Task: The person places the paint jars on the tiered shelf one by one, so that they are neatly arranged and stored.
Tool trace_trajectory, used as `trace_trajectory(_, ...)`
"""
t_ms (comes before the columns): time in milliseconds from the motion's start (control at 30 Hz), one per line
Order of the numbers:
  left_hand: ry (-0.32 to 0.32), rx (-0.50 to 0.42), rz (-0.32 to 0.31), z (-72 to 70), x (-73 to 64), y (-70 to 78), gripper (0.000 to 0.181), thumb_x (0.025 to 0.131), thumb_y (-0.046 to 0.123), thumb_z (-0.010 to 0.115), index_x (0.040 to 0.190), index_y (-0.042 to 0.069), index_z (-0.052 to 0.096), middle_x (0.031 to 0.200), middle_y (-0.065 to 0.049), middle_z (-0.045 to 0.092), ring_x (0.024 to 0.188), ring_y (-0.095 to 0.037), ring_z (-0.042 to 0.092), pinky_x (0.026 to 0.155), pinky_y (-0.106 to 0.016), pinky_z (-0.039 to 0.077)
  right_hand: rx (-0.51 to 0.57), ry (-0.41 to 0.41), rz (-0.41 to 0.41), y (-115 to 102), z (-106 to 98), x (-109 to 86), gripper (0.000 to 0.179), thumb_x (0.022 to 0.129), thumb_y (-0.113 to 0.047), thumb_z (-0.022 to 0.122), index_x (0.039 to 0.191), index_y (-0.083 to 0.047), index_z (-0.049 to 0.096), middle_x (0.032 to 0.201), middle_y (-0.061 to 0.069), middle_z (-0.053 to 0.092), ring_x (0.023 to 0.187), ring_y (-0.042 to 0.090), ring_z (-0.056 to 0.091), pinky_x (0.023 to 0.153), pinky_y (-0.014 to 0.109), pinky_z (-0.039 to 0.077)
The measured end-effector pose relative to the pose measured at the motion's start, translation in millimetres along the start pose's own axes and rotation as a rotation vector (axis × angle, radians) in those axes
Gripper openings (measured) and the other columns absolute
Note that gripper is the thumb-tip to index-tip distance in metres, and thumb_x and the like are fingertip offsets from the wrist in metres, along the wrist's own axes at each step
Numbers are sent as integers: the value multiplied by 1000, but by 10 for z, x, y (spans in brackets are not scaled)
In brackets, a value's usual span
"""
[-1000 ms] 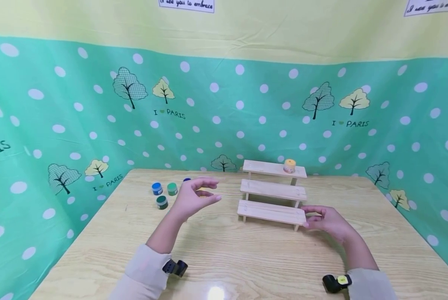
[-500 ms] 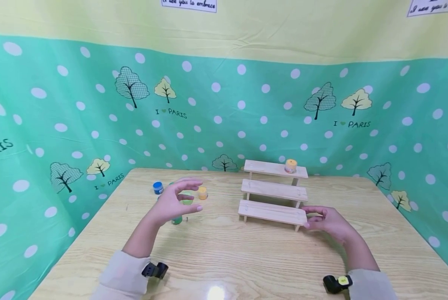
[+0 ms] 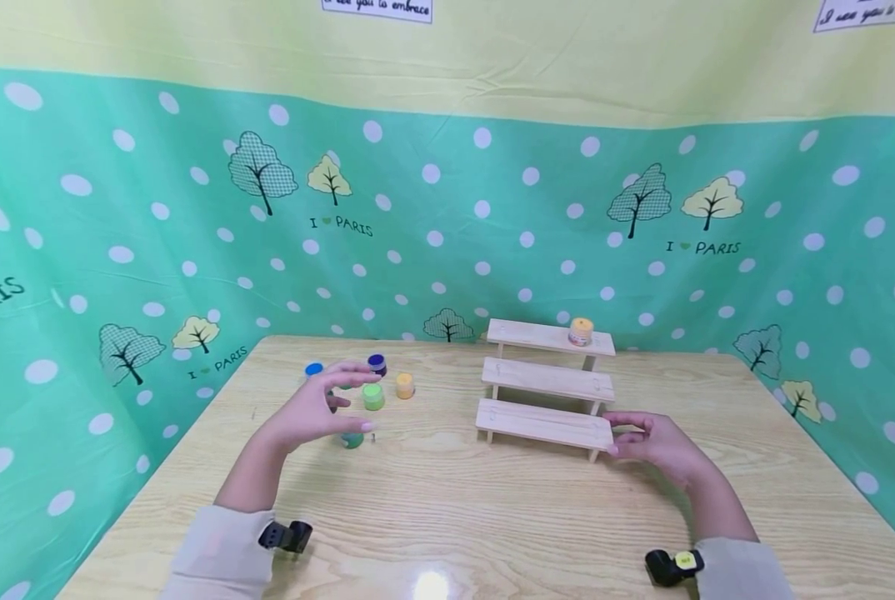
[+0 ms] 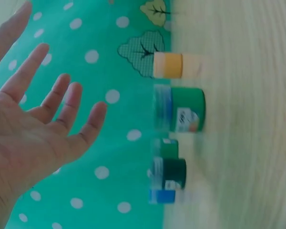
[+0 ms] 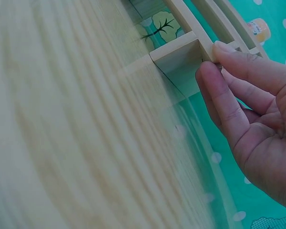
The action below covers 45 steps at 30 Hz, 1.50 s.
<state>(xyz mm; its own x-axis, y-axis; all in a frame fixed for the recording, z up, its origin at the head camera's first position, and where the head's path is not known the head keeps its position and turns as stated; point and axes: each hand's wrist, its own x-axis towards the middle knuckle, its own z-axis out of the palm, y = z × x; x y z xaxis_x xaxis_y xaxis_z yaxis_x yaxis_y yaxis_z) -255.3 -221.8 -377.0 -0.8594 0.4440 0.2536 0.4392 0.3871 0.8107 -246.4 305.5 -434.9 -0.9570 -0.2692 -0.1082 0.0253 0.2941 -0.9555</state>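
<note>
In the head view my left hand (image 3: 301,414) hovers above the table's left side, fingers and thumb spread apart, holding nothing. Small paint jars stand around and behind it: a green jar (image 3: 352,440), a light green jar (image 3: 372,397), a yellow-orange jar (image 3: 405,386), a dark blue jar (image 3: 377,364) and a partly hidden blue jar (image 3: 313,369). A dark green jar (image 4: 174,173) shows in the left wrist view. My right hand (image 3: 657,447) pinches the right end of the lowest step of a three-tier wooden shelf (image 3: 545,423). On its top step sits an orange-lidded jar (image 3: 580,332).
The wooden table (image 3: 492,517) reaches back to a green dotted curtain (image 3: 387,275), which hangs right behind the shelf and also along both sides. A small dark speck (image 3: 373,437) lies beside the green jar.
My left hand has moved left and slightly down, away from the shelf, uncovering the light green, yellow-orange and dark blue jars. My right hand stays at the shelf's end.
</note>
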Motion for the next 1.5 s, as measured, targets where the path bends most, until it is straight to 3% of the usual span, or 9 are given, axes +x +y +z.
trace_trajectory(300,-47,-2,-81,-85,-88,-187,71,75,18,86,138,9,55,148,-14,36,124,-41,40,100,-61,41,-9,14,8,10,-3,9,71,82,-8,79,140,12,42,112,19,67,93,19,67,80,30,57)
trace_trajectory(700,-161,28,-111,-163,-158,-328,64,78,11,82,134,-3,55,142,-24,44,124,-49,42,100,-64,38,7,11,11,3,6,-4,71,82,-7,78,139,13,41,110,19,67,91,18,67,79,29,57)
trace_trajectory(833,-183,-17,-146,-180,-150,-385,67,77,8,83,136,-2,54,140,-23,45,120,-46,44,99,-57,44,9,5,9,9,2,-4,71,83,-7,78,140,13,40,110,19,67,91,17,67,80,29,57)
trace_trajectory(1033,-250,-100,-229,-221,-117,-474,69,75,2,83,136,-4,52,134,-27,50,115,-43,53,84,-37,57,8,0,0,1,3,-3,71,83,-7,77,140,13,40,112,21,66,92,17,67,81,30,57)
trace_trajectory(1233,-263,-24,-254,-224,-66,-541,61,76,6,82,132,-2,58,123,-18,62,112,-37,57,80,-34,57,11,4,11,-8,6,0,71,83,-9,78,139,14,41,112,19,67,91,18,67,80,31,57)
trace_trajectory(1500,-266,54,-262,-187,12,-632,56,76,9,84,127,-1,63,120,-13,65,105,-28,60,85,-35,54,27,-1,1,3,1,-2,71,83,-7,78,139,15,40,113,21,65,91,18,67,81,32,57)
